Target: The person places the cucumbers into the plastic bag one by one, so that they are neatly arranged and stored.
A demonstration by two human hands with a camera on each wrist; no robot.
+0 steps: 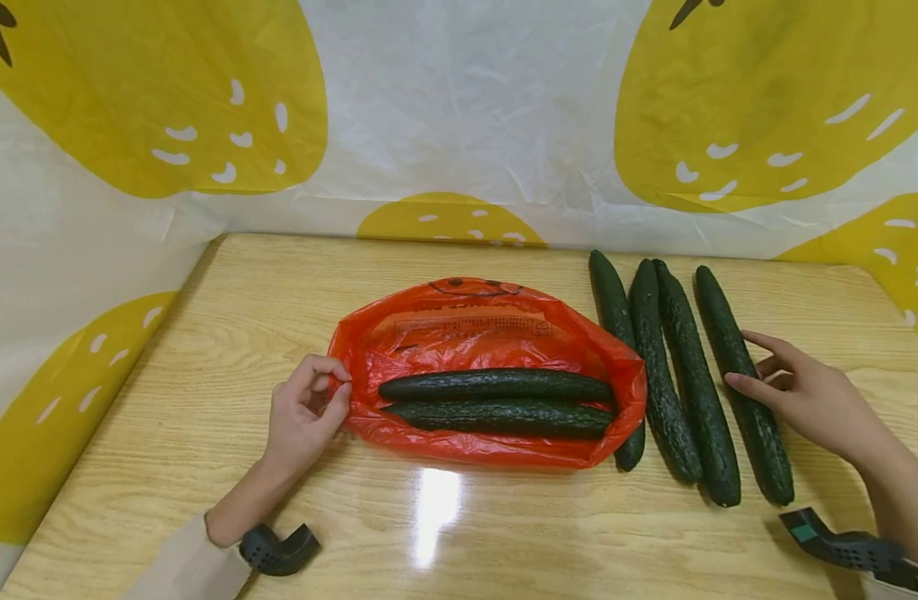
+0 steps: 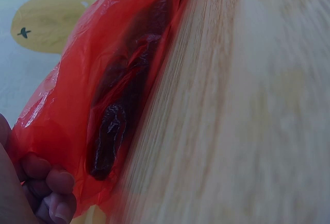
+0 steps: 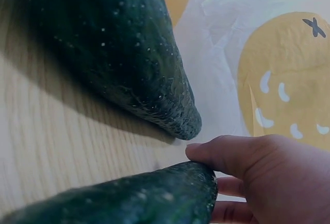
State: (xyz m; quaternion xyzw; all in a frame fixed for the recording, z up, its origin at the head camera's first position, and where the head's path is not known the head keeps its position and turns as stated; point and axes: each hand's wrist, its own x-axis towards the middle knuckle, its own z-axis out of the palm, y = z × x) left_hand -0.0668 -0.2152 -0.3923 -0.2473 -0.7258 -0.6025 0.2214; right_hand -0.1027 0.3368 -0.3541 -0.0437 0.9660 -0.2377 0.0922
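Note:
A red plastic bag [image 1: 376, 325] lies with its mouth spread wide on the table. Inside it, two dark green cucumbers [image 1: 496, 385] rest side by side. My left hand [image 1: 304, 412] pinches the bag's left edge between thumb and fingers; the left wrist view shows a cucumber [image 2: 105, 141] through the thin red film. To the right, my right hand [image 1: 819, 404] holds the rightmost cucumber [image 1: 766, 454] around its middle, thumb on the near left side and fingers on the other. That cucumber lies along the table, apart from its neighbours.
Several more cucumbers [image 1: 657, 392] lie lengthwise between the bag and my right hand, the leftmost partly hidden by the bag. The wooden table [image 1: 263, 283] ends at a white and yellow patterned sheet [image 1: 474, 108] at the back and left.

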